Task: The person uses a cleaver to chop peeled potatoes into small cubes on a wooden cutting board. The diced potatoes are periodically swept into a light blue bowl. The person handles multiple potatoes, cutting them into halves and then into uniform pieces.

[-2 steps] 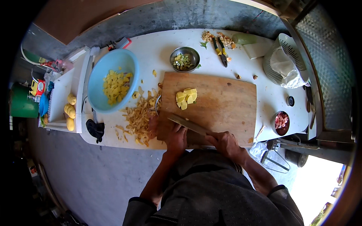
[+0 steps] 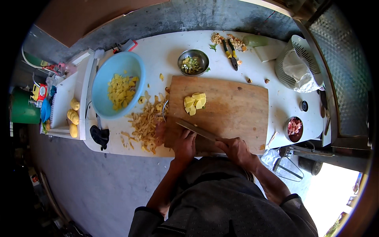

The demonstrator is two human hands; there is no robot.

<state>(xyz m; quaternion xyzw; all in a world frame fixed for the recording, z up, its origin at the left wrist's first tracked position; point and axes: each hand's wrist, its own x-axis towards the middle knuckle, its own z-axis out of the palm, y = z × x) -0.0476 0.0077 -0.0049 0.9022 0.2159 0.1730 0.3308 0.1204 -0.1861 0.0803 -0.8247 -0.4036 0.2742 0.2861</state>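
A knife [image 2: 202, 132] slants over the near part of the wooden cutting board [image 2: 237, 98], its tip pointing left. My right hand [image 2: 239, 152] is closed around its handle. Beside the blade, on the near side, my left hand [image 2: 184, 145] rests at the board's left front with fingers bent together; whatever lies under them is hidden. A small heap of yellow potato pieces [image 2: 195, 103] sits on the board beyond the blade. Left of the board, potato peelings [image 2: 147, 122] are strewn over the white table [image 2: 162, 47].
At the left, a light blue basin [image 2: 138, 104] holds cut potato. Whole potatoes [image 2: 73, 115] lie in the white sink [image 2: 65, 94]. A metal bowl [image 2: 205, 61] with chopped greens, pliers [image 2: 231, 55] and a basket [image 2: 286, 67] stand farther back. At right is a bowl of meat [image 2: 294, 127].
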